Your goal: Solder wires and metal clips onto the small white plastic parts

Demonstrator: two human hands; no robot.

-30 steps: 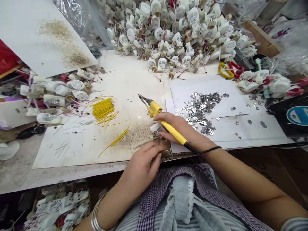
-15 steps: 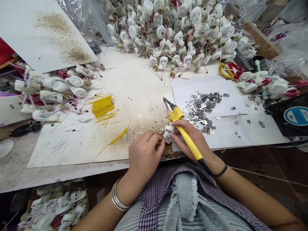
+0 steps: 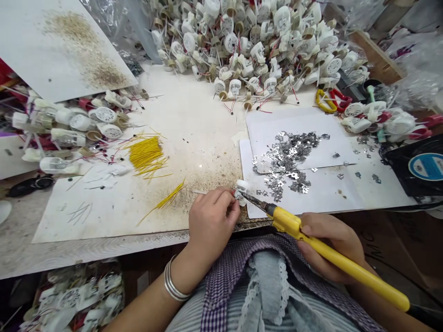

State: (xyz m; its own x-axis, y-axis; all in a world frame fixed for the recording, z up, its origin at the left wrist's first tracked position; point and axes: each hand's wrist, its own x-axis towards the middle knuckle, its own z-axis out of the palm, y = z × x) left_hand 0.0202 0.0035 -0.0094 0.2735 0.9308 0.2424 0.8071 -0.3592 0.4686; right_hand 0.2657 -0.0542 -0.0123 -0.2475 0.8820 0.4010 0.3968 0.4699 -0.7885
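Observation:
My left hand (image 3: 212,214) is closed around a small white plastic part (image 3: 242,186) at the table's front edge. Its fingers hide much of the part, and a thin pale stick pokes out to their left. In my right hand (image 3: 332,242) is a yellow soldering iron (image 3: 294,223), gripped along its handle. The iron's dark tip points left and reaches the white part; whether it touches cannot be made out. Left of my left hand lie a few loose yellow wires (image 3: 168,198), with a larger bundle of yellow wires (image 3: 145,154) behind them.
Small metal plates (image 3: 290,157) are heaped on white sheets (image 3: 332,193) at the right. A big pile of white plastic assemblies (image 3: 242,50) fills the back. Yellow-handled and red-handled tools (image 3: 325,101) lie near it. A black reel (image 3: 415,166) stands far right.
My right hand has left the white part and moved right. The soldering iron has swung from pointing away to pointing left, its tip now at the part. My left hand keeps its hold.

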